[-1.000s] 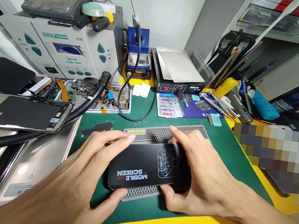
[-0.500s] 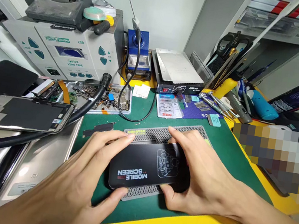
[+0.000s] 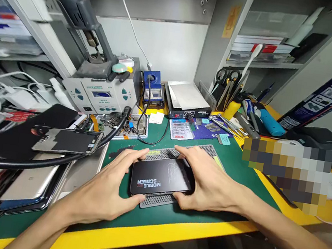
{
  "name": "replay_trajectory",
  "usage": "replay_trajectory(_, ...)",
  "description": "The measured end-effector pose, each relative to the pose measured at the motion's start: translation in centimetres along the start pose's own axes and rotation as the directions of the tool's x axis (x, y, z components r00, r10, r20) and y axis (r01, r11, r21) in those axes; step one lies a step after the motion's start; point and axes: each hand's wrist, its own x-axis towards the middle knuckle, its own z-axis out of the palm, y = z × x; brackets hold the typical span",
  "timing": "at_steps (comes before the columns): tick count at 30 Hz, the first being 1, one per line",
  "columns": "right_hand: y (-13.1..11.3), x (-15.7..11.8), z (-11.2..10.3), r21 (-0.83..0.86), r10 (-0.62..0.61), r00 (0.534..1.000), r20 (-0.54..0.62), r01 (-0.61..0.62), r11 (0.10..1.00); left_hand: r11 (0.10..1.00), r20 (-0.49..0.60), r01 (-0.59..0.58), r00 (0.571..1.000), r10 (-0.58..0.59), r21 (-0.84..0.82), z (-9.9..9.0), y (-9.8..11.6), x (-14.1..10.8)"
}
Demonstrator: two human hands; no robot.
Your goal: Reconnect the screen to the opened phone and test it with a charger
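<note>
A black phone [image 3: 158, 177] lies sideways between my hands, its upper face printed "MOBILE SCREEN" and upside down to me, with a line drawing at its right part. My left hand [image 3: 113, 183] grips its left end, fingers at the far edge and thumb at the near edge. Around the right end, my right hand [image 3: 204, 182] closes the same way. Under the phone is a grey perforated mat [image 3: 157, 201] on the green work mat [image 3: 202, 217]. Whether the phone rests on the perforated mat or is held just above it, I cannot tell.
At the left, a detached phone screen [image 3: 68, 141] and stacked phone parts lie under a thick black hose [image 3: 53, 168]. Behind stand a hot-air station [image 3: 102, 94], a parts tray [image 3: 138, 131], a soldering stand [image 3: 153, 87] and a heating plate [image 3: 190, 97]. Screwdrivers [image 3: 231, 126] lie at the right.
My view has pulled back and tilted up, so more of the shelves shows. The phone lies slightly flatter to my view, and both hands keep their grip on its ends.
</note>
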Motion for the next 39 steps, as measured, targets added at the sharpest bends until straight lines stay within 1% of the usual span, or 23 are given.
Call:
replay_trajectory(4,0.3,-0.2,-1.0,0.082,0.032,0.996,0.088,-0.039,0.996,1.0,0.056,0.009,0.998,-0.009,-0.002,-0.6,0.5,0.5)
replay_trajectory(8,1.0,-0.6,-2.7,0.205,0.055,0.975,0.215,-0.1,0.974,0.999,0.068,-0.02,0.998,0.017,0.033,-1.4,1.2,0.8)
replay_trajectory(10,1.5,-0.7,-3.3,0.257,0.056,0.967,0.248,-0.122,0.959,0.998,0.067,-0.029,0.997,0.025,0.056,-1.6,1.4,0.8)
replay_trajectory(15,1.9,-0.7,-3.7,0.325,0.054,0.965,0.256,-0.138,0.935,0.99,0.065,-0.065,0.996,0.057,0.121,-1.9,1.8,0.6)
replay_trajectory(20,1.6,-0.7,-3.6,0.303,0.042,0.973,0.229,-0.112,0.946,0.981,0.07,-0.124,0.991,0.115,0.146,-1.9,2.1,0.8)
replay_trajectory(23,1.5,-0.7,-3.6,0.302,0.043,0.973,0.225,-0.112,0.947,0.983,0.065,-0.123,0.991,0.115,0.135,-1.9,2.1,0.9)
replay_trajectory(30,1.6,0.0,-3.8,0.357,0.116,0.966,0.23,-0.195,0.914,0.999,0.071,-0.035,0.997,0.033,0.03,-2.3,1.5,1.4)
replay_trajectory(34,2.0,0.7,-3.8,0.372,0.116,0.962,0.249,-0.206,0.905,0.998,0.125,-0.027,0.992,0.033,-0.05,-3.3,1.5,2.4)
replay_trajectory(39,2.5,1.4,-3.8,0.426,0.106,0.951,0.291,-0.228,0.876,0.982,0.191,-0.009,0.981,0.045,-0.186,-4.2,1.1,3.5)
